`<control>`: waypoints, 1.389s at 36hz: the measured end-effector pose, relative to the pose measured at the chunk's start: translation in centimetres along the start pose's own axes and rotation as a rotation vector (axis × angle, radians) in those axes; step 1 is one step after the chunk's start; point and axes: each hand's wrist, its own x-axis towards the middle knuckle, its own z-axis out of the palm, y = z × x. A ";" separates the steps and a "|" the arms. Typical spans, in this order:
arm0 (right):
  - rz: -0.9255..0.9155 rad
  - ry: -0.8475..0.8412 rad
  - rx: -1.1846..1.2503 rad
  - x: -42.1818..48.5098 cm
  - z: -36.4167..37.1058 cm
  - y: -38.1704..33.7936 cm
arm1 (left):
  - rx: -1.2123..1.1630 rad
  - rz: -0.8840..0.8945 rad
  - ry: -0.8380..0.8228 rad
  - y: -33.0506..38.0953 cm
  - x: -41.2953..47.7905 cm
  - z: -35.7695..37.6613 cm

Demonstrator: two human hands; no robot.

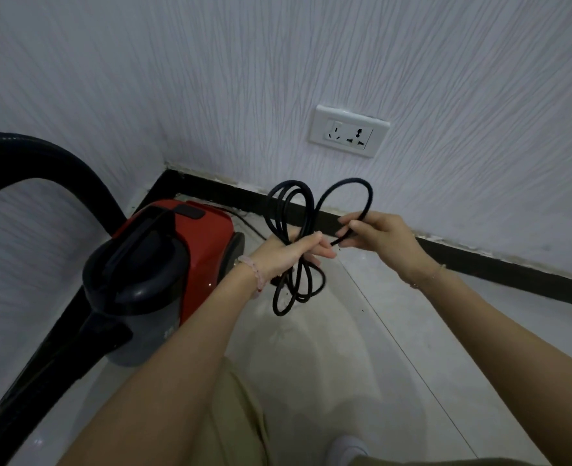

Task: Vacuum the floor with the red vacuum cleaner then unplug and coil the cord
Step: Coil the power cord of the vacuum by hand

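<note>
The red vacuum cleaner (183, 264) with a black handle and dark front stands on the floor in the corner, left of my hands. My left hand (294, 253) grips several loops of the black cord (291, 210) at their middle, so loops stand above and hang below it. My right hand (375, 237) pinches a further loop of the same cord that arcs up and back toward the left hand. The white wall socket (348, 131) above has nothing plugged into it. The plug itself is not visible.
A thick black hose (42, 159) arches from the vacuum toward the left edge. White textured walls meet at the corner with a black skirting (479, 260). Pale floor tiles (395, 331) spread below. My trouser leg and a white shoe (348, 447) are at the bottom.
</note>
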 end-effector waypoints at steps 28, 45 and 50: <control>0.120 0.107 0.224 -0.8 6.1 1.0 | 0.478 0.072 0.177 -1.7 3.0 3.6; 0.113 0.220 0.397 6.2 5.5 6.5 | 0.695 -0.103 -0.230 -7.7 6.9 1.2; 0.100 0.025 0.232 9.4 7.0 6.0 | 0.479 -0.140 -0.129 -9.7 7.2 0.5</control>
